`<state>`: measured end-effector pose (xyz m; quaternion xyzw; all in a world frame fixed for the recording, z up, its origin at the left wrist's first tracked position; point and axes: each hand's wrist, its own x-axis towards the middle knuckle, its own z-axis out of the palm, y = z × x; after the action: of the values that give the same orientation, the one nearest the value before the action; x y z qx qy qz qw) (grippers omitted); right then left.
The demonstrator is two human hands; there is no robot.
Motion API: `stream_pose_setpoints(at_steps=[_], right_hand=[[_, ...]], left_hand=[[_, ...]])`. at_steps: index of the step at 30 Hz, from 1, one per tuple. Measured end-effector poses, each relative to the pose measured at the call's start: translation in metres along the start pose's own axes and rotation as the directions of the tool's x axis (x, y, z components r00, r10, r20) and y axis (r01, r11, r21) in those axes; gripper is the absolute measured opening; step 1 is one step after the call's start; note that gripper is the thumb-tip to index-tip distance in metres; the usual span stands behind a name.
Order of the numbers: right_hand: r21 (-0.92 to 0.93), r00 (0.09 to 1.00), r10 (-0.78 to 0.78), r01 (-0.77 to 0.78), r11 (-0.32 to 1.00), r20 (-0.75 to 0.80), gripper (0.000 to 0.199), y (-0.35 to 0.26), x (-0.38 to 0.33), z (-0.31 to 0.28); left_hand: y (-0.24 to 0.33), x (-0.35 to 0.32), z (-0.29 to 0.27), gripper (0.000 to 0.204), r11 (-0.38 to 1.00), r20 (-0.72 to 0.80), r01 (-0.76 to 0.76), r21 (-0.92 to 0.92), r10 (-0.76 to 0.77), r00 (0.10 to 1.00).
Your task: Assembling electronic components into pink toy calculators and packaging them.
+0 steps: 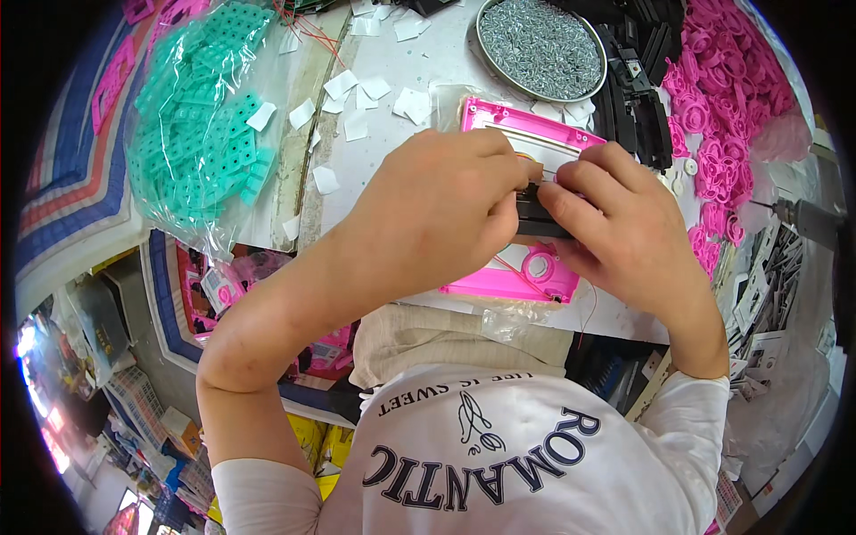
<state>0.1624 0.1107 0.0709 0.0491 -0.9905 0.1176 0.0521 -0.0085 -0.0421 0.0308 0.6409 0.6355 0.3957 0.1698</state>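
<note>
A pink plastic housing [464,283] lies on the table in front of me, its far part a pink frame [526,122] around a pale inside. Across its middle sits a black plastic part [539,214], partly covered by my fingers. My left hand [459,192] is closed in a pinch at the left end of the black part; what the fingertips hold is hidden. On the other side, my right hand [624,218] curls its fingers and thumb around the right end of the black part. A pink ring [540,267] and thin red wires show in the housing's near section.
A round metal tray [482,45] of small screws stands at the back. Black plastic parts [644,107] and a pink heap of parts [713,116] lie right. A clear bag of green parts [201,125] is left. White paper squares [355,125] are scattered about. An electric screwdriver [796,214] points inward.
</note>
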Motion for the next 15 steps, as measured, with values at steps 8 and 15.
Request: stream_pose_setpoints(at_steps=[8,15], right_hand=[[-0.002,1.000,0.019,-0.019,1.000,0.017,0.058,-0.003,-0.003,-0.002],[-0.021,1.000,0.012,-0.012,1.000,-0.009,0.035,-0.003,-0.002,-0.001]], left_hand=[[-0.004,0.033,-0.011,0.014,0.903,0.293,0.391,-0.179,-0.330,0.897],[-0.009,0.067,-0.022,0.018,0.860,0.598,0.508,-0.039,-0.388,0.702]])
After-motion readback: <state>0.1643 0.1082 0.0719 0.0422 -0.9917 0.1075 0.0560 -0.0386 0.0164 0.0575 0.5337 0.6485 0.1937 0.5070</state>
